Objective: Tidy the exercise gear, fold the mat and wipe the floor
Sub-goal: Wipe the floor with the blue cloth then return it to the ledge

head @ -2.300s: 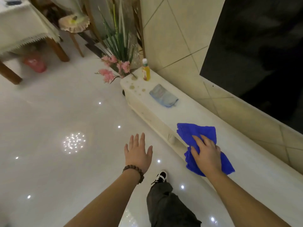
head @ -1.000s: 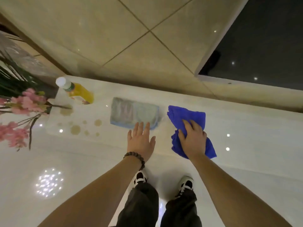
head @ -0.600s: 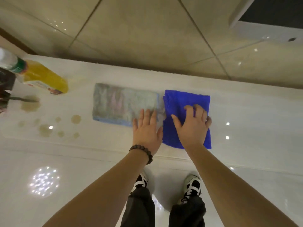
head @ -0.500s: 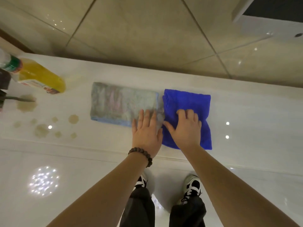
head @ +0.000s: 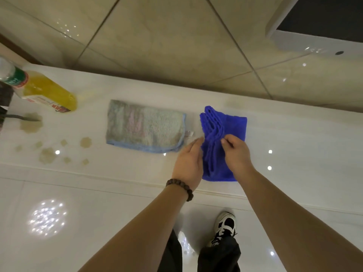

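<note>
Item one, the blue cloth [head: 225,134]: I see it folded and bunched into ridges on the white ledge [head: 294,138], lying between my two hands. Item two, the right hand [head: 236,154]: it lies on the cloth's right side, fingers curled and pinching a fold of the blue fabric. Item three, the left hand [head: 188,163]: it sits against the cloth's left edge with straight fingers touching it, gripping nothing; a beaded bracelet [head: 181,187] circles the wrist behind it. Item four, the pale folded towel [head: 145,130]: flat on the ledge just left of the left hand's fingertips, apart from the blue cloth. Item five, a bottle of yellow liquid [head: 45,93]: well to the left of the towel, far from both hands, with several tan stains [head: 64,152] on the ledge nearer to me than it. Item six, a black-and-white shoe [head: 225,228]: on the glossy floor [head: 98,222] below my right forearm.
</note>
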A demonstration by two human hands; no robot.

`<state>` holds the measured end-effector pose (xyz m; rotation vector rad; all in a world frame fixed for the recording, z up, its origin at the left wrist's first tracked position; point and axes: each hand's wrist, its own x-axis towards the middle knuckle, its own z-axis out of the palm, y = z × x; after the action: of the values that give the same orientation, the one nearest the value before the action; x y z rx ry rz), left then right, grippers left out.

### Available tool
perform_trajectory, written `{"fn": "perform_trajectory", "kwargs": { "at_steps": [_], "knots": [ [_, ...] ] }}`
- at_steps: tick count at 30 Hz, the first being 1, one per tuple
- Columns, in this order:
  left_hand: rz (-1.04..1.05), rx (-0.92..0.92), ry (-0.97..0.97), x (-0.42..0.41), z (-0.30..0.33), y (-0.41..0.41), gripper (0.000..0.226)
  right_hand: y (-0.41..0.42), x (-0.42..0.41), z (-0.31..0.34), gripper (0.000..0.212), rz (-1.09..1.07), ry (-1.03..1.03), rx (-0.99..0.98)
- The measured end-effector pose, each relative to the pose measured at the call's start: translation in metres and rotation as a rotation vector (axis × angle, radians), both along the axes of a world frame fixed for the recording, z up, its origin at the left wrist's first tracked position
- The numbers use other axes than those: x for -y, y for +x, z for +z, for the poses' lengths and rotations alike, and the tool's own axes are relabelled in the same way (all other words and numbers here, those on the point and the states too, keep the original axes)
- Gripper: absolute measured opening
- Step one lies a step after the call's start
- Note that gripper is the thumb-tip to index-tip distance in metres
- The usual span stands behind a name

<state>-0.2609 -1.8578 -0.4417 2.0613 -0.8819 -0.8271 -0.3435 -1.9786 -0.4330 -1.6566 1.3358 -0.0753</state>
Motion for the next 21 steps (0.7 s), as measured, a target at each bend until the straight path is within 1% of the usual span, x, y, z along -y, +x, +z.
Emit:
{"fn": "perform_trajectory", "kwargs": {
  "at_steps": [1, 2, 3, 5, 6, 7, 11, 15, 18, 21],
  "knots": [
    [0.005, -0.108, -0.011, 0.005, 0.001, -0.003, 0.047, -0.001, 0.0, 0.001, 0.021, 0.0, 0.023, 0.016],
    [0.017, -0.163, -0.02, 0.009, 0.001, -0.007, 0.05, -0.003, 0.0, 0.002, 0.022, 0.0, 0.044, 0.03],
    [0.031, -0.181, -0.028, 0.014, 0.0, -0.011, 0.053, -0.004, 0.001, 0.003, 0.023, -0.003, 0.068, 0.042],
    [0.056, -0.156, -0.041, 0.02, -0.001, -0.017, 0.055, -0.004, 0.002, 0.007, 0.03, -0.013, 0.126, 0.068],
    [0.07, -0.135, -0.047, 0.022, -0.001, -0.018, 0.054, -0.003, 0.003, 0.009, 0.037, -0.007, 0.14, 0.071],
    [0.089, -0.122, -0.056, 0.023, -0.002, -0.019, 0.052, -0.003, 0.004, 0.011, 0.04, 0.011, 0.13, 0.063],
    [0.173, -0.096, -0.092, 0.027, 0.002, -0.016, 0.039, -0.005, 0.01, 0.014, 0.028, 0.035, 0.045, 0.037],
    [0.153, -0.029, -0.09, 0.03, 0.006, -0.011, 0.032, -0.016, 0.013, 0.017, 0.028, 0.033, 0.037, 0.061],
    [0.169, 0.0, -0.074, 0.027, 0.009, -0.006, 0.029, -0.025, 0.018, 0.023, 0.032, -0.035, 0.052, 0.103],
    [0.228, 0.05, -0.039, 0.021, 0.009, 0.003, 0.025, -0.038, 0.028, 0.032, 0.033, -0.09, 0.033, 0.111]
  ]
}}
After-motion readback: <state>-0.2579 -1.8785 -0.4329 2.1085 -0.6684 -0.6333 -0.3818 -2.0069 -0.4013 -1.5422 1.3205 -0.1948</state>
